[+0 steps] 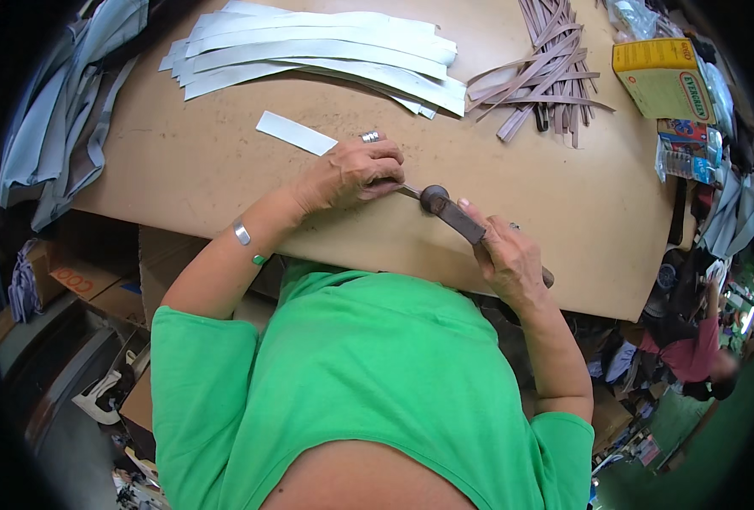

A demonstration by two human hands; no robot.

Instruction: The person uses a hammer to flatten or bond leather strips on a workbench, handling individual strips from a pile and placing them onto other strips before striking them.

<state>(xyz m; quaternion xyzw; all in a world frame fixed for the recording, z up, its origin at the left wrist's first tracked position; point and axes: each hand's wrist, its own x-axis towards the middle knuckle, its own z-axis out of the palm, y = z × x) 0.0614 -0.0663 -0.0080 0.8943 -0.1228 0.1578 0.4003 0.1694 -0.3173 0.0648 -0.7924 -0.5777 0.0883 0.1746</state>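
My right hand [510,255] is closed around a dark hammer [460,221] at the table's near side. The hammer has a round face and a blocky head, and its handle end shows below my fingers. My left hand [361,172], a ring on one finger, is bent with its fingers pressed together. From its fingertips a thin narrow strip [408,190] runs to the hammer's round face; whether the two touch I cannot tell. A single white strip [295,133] lies flat on the table, one end passing behind my left hand.
Across the tan table [564,204], a fanned stack of white strips [317,47] lies at the far side. Right of it is a pile of narrow brownish strips [555,68]. A yellow-and-green box [664,78] stands at the right edge. Grey fabric pieces [62,102] hang at the left. Another person [691,353] is at far right.
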